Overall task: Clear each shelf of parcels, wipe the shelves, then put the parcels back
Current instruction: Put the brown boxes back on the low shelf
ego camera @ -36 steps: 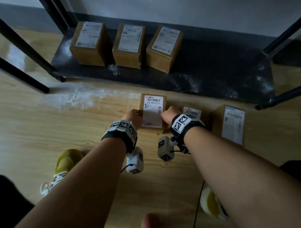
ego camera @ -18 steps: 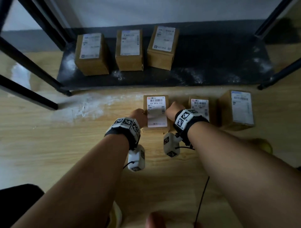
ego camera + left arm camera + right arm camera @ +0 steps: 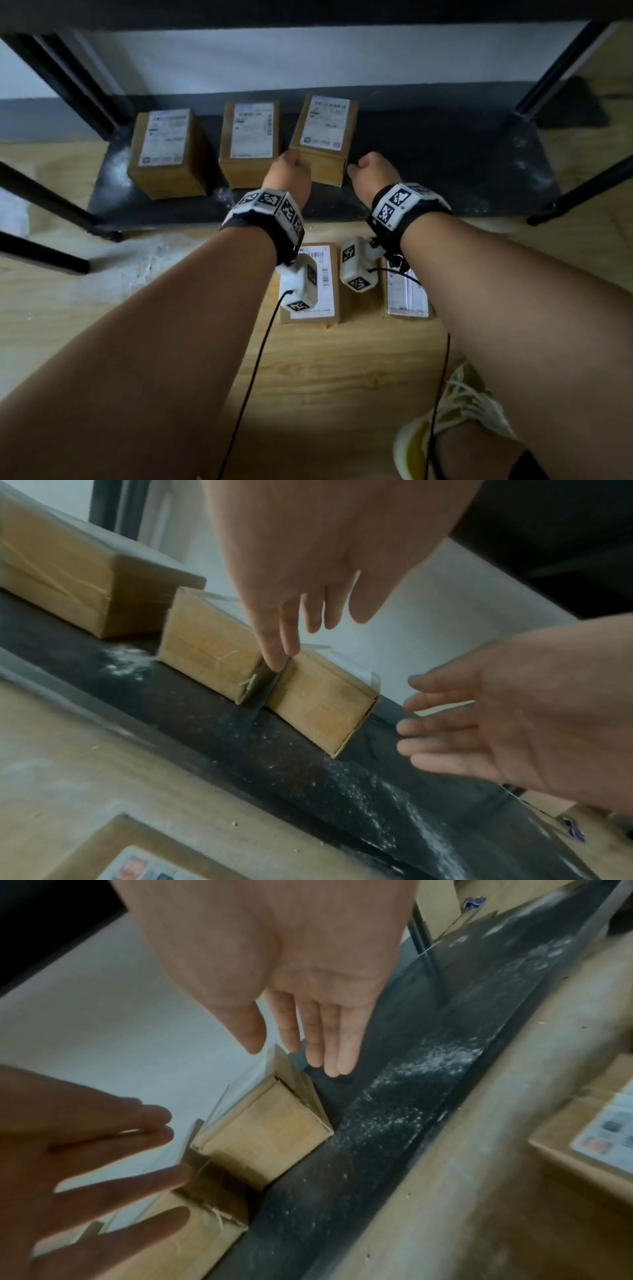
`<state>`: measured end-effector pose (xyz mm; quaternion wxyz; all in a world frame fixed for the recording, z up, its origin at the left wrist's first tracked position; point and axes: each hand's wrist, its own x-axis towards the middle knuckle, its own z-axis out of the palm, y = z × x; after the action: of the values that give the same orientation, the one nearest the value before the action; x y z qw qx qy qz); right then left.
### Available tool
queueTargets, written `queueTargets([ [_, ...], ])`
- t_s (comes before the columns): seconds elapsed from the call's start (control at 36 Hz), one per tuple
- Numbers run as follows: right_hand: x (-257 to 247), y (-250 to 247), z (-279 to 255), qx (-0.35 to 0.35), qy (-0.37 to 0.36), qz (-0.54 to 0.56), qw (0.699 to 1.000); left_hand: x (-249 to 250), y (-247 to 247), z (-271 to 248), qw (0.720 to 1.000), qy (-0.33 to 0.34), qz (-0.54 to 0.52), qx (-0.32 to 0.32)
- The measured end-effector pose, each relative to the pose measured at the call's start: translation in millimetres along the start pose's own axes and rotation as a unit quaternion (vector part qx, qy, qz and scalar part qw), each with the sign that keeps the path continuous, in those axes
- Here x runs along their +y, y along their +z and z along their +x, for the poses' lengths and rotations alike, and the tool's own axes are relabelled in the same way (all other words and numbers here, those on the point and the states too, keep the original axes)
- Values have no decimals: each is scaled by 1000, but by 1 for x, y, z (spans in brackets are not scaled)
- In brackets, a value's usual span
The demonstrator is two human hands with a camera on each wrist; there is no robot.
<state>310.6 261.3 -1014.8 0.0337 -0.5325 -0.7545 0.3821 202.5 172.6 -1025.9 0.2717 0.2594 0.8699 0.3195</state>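
Wood-grain floor [image 3: 85, 308] fills most of the head view, with white powder smeared across it near a low black shelf [image 3: 445, 164] set against a pale wall [image 3: 274, 61]. We see three cardboard parcels standing in a row on the shelf's left half, labels up: left parcel [image 3: 166, 150], middle parcel [image 3: 248, 140] and right parcel [image 3: 323, 133]. White dust streaks the bare shelf surface in front of and to the right of them. Our left hand [image 3: 289, 178] and right hand [image 3: 371, 174] flank the right parcel, one on each side. From the left wrist view the left hand's fingers [image 3: 274, 642] are straight and spread a little, the lowest fingertip dipping into the narrow gap between the middle and right parcels; we cannot tell if it actually touches cardboard. From the right wrist view the right hand's fingers [image 3: 329, 1042] are straight and held close together, just beside the right parcel's outer side, with a small gap visible, so no grip on either side yet. Two more parcels lie flat on the floor under our wrists, a nearer-left one [image 3: 325, 284] and one partly hidden by the right forearm [image 3: 407, 294]. Black shelf legs [image 3: 44, 202] cross at left. Yellow-white sneaker [image 3: 455, 414] sits at bottom right.
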Motion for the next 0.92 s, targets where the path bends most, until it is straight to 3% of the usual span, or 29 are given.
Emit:
queueTargets([
  [0.22, -7, 2, 47, -52, 3, 11, 999, 11, 24, 44, 1000, -12, -18, 6],
  [0.36, -9, 10, 60, -80, 43, 29, 995, 19, 28, 55, 999, -25, 10, 28],
  [0.44, -5, 11, 63, -64, 44, 37, 996, 20, 28, 57, 997, -33, 48, 53],
  [0.64, 9, 3, 49, -44, 76, 87, 992, 11, 25, 43, 995, -64, 81, -1],
  [0.92, 5, -1, -7, 42, 40, 88, 994, -2, 1, -6, 999, -47, -18, 19],
])
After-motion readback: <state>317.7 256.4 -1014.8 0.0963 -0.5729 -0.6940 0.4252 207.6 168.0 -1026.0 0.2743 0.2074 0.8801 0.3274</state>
